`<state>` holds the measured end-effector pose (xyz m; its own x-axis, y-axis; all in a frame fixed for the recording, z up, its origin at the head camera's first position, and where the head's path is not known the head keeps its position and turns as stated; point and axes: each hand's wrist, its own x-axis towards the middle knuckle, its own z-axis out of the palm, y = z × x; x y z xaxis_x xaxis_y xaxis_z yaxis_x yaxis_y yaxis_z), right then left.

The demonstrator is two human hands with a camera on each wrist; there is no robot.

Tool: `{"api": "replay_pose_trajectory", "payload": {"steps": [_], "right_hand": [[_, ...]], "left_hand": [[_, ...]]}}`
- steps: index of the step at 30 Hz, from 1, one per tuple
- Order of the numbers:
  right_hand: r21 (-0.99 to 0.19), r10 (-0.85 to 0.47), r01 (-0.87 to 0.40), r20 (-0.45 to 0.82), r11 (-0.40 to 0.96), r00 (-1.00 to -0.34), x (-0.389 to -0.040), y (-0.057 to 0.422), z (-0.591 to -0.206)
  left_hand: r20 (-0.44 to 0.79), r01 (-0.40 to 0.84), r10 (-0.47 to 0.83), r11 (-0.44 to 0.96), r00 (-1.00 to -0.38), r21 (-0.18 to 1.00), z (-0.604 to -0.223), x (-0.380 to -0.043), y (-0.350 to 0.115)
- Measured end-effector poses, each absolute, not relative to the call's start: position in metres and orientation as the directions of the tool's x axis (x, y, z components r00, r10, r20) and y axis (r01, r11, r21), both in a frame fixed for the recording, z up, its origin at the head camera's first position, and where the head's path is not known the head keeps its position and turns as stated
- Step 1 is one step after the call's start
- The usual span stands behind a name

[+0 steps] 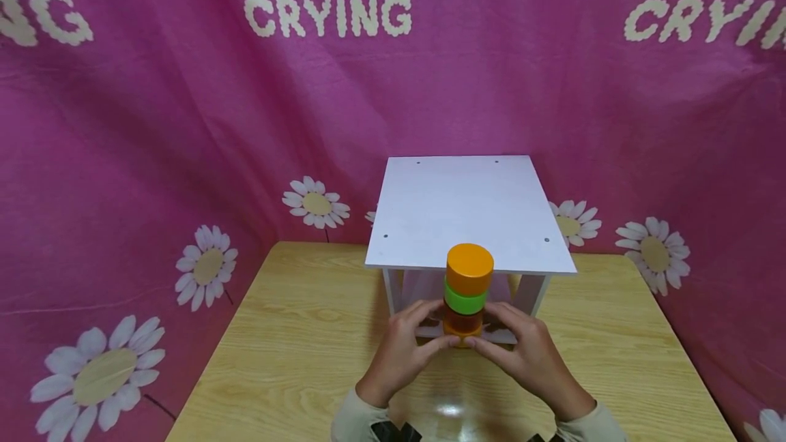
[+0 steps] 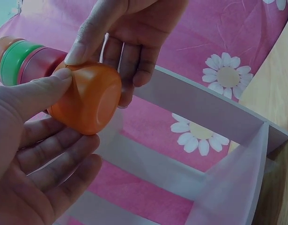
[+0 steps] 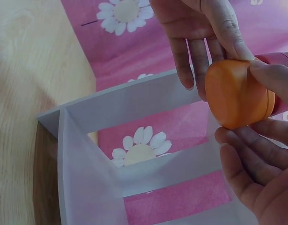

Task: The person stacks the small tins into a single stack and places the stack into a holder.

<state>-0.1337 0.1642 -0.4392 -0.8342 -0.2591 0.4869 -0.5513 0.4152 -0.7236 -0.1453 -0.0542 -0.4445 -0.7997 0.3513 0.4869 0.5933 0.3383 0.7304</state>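
Observation:
Both hands hold up a column of round coloured pieces, their exact kind not shown. From the top come an orange piece (image 1: 469,261), a green ring (image 1: 464,301) and a dark red piece (image 1: 463,322), with a rounded orange piece (image 2: 94,98) at the bottom. My left hand (image 1: 405,343) grips that lowest piece from the left, its thumb on the near side. From the right my right hand (image 1: 531,346) grips the same piece, the two thumb tips almost meeting. In the right wrist view the orange bottom (image 3: 235,93) faces the camera.
Just behind the column stands a white shelf unit (image 1: 460,203), its flat top level and its front open. It rests on a light wooden table (image 1: 295,326). A pink cloth (image 1: 491,74) with daisies and lettering hangs around the back and sides.

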Motion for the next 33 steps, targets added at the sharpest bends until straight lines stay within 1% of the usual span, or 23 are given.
{"api": "replay_pose_trajectory", "payload": {"steps": [8,13,19,28,33], "right_hand": [[-0.649,-0.256,-0.59,0.539,0.481,-0.802,-0.137,0.165,-0.433],[-0.612,-0.269,-0.611,0.561,0.501,-0.783,-0.138,0.167,-0.429],[-0.615,-0.278,-0.616,0.56,0.493,-0.781,-0.139,0.168,-0.423],[-0.62,-0.273,-0.607,0.553,0.496,-0.788,-0.141,0.169,-0.416],[-0.611,-0.276,-0.612,0.558,0.502,-0.783,-0.141,0.17,-0.412]], "left_hand": [[0.448,0.556,0.355,0.313,-0.82,0.77,-0.438,-0.147,-0.054],[0.474,0.584,0.363,0.308,-0.802,0.751,-0.436,-0.15,-0.053],[0.524,0.634,0.367,0.325,-0.769,0.702,-0.432,-0.154,-0.052],[0.535,0.649,0.379,0.311,-0.755,0.694,-0.424,-0.159,-0.051],[0.535,0.64,0.365,0.295,-0.761,0.709,-0.42,-0.159,-0.049]]}}
